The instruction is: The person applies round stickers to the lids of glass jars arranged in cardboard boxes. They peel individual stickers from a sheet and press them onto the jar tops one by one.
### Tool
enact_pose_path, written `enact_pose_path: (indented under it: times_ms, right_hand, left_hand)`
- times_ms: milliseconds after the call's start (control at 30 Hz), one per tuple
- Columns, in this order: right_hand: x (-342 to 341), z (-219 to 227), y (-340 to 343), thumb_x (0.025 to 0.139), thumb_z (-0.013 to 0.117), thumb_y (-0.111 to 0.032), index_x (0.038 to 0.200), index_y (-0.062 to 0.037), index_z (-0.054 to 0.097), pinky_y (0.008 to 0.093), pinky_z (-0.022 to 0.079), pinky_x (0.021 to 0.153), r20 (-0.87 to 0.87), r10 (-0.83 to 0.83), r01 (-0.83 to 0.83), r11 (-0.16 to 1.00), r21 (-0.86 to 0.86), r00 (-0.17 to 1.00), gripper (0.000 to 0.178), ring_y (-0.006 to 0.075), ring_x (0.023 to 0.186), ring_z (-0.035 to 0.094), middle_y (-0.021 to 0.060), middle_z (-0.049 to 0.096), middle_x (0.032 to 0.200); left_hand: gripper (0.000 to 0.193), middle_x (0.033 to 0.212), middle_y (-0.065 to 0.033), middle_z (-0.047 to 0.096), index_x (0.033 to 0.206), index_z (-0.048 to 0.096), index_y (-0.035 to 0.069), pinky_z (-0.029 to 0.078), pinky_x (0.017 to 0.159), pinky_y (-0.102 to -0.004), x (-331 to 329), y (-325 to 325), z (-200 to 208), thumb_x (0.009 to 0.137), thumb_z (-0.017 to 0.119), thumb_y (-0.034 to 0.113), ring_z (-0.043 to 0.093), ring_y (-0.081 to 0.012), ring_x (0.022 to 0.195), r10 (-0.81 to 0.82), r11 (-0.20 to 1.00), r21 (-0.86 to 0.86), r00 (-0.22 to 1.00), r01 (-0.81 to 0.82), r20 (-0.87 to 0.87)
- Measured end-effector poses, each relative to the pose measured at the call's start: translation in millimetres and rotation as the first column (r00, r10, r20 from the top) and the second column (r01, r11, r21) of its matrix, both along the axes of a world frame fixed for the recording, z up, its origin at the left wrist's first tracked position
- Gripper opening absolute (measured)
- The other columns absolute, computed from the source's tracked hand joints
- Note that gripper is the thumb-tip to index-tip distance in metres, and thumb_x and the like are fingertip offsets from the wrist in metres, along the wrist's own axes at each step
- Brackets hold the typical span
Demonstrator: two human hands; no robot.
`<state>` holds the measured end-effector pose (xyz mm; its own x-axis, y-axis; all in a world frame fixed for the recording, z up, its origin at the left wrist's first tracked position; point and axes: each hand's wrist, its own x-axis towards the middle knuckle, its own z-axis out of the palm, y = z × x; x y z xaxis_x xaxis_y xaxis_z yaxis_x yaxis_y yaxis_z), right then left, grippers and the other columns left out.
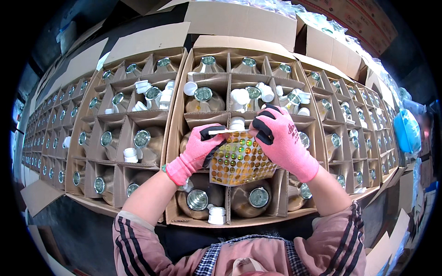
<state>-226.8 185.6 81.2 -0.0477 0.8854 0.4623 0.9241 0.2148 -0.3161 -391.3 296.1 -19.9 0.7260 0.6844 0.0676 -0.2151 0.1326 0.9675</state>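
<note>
Your pink-and-black-gloved left hand (199, 150) and right hand (284, 137) pinch the upper edge of the thin sheet of round gold stickers (241, 161), so keep it taut and uncreased.

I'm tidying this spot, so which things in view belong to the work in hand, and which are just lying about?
Likely in the work:
sticker sheet, held by left hand and right hand
bottles
white plastic parts
divided box

Seemingly just lying about:
blue bundle
clear plastic

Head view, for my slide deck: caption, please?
Left hand and right hand, gloved, hold a gold-dotted sheet over a divided carton of bottles.
</note>
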Motion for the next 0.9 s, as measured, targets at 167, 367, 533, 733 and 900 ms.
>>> enact_pose_path:
  times_ms: [167, 367, 533, 733, 900]
  right_hand:
    - [3.5, -1.3, 1.2, 0.069, 0.061, -0.01, 0.075, -0.0045, 0.053, 0.0397, 0.038, 0.078, 0.065, -0.045, 0.051, 0.993, -0.104, 0.997, 0.011, 0.03, 0.082, 0.051, 0.0114, 0.054, 0.077]
    - [1.3, 2.5, 2.7, 0.069, 0.061, -0.013, 0.077, -0.0032, 0.053, 0.0399, 0.039, 0.076, 0.117, -0.02, 0.032, 0.995, -0.096, 0.993, 0.015, 0.0301, 0.081, 0.052, 0.0121, 0.054, 0.077]
    - [3.7, -0.1, 1.6, 0.068, 0.063, -0.015, 0.069, -0.0024, 0.054, 0.0383, 0.039, 0.069, -0.073, -0.051, 0.038, 0.985, -0.168, 0.996, 0.016, 0.0298, 0.073, 0.052, 0.0126, 0.053, 0.068]
    - [4.5, -0.7, 2.6, 0.07, 0.063, -0.016, 0.066, -0.0033, 0.053, 0.038, 0.038, 0.073, -0.011, -0.033, 0.032, 0.993, -0.113, 0.999, 0.017, 0.0296, 0.072, 0.052, 0.0116, 0.054, 0.068]
    - [5.0, -4.9, 2.4, 0.069, 0.064, -0.017, 0.067, -0.0033, 0.054, 0.039, 0.038, 0.077, 0.028, -0.027, 0.031, 0.992, -0.126, 0.999, 0.017, 0.0293, 0.074, 0.053, 0.0116, 0.055, 0.071]
  left_hand:
    - [0.022, 0.081, -0.0004, 0.061, 0.094, 0.06, 0.001, 0.045, 0.069, -0.0213, 1.0, -1.2, 10.6, 0.076, 0.065, 0.013, 0.054, -0.0064, 0.074, -0.041, 0.995, -0.087, 0.999, 0.04, -0.009]
    - [0.02, 0.084, -0.0004, 0.061, 0.094, 0.06, 0.001, 0.045, 0.069, -0.0213, 1.7, -3.4, 14.1, 0.076, 0.064, 0.01, 0.053, -0.0058, 0.075, 0.009, 0.992, -0.124, 1.0, -0.011, -0.019]
    - [0.019, 0.085, -0.001, 0.061, 0.093, 0.06, 0.001, 0.045, 0.069, -0.0209, 0.3, -2.8, 16.8, 0.076, 0.064, 0.009, 0.054, -0.0061, 0.075, 0.01, 0.997, -0.071, 1.0, -0.01, 0.007]
    - [0.02, 0.085, -0.0008, 0.061, 0.094, 0.06, 0.001, 0.045, 0.069, -0.0208, 0.3, -0.3, 9.6, 0.076, 0.064, 0.009, 0.054, -0.006, 0.076, 0.009, 1.0, -0.023, 1.0, -0.009, 0.013]
    - [0.022, 0.083, -0.0002, 0.06, 0.094, 0.06, 0.002, 0.045, 0.066, -0.0217, 1.4, -2.5, 14.6, 0.076, 0.065, 0.011, 0.054, -0.0069, 0.073, 0.049, 0.998, -0.042, 0.998, -0.05, -0.029]
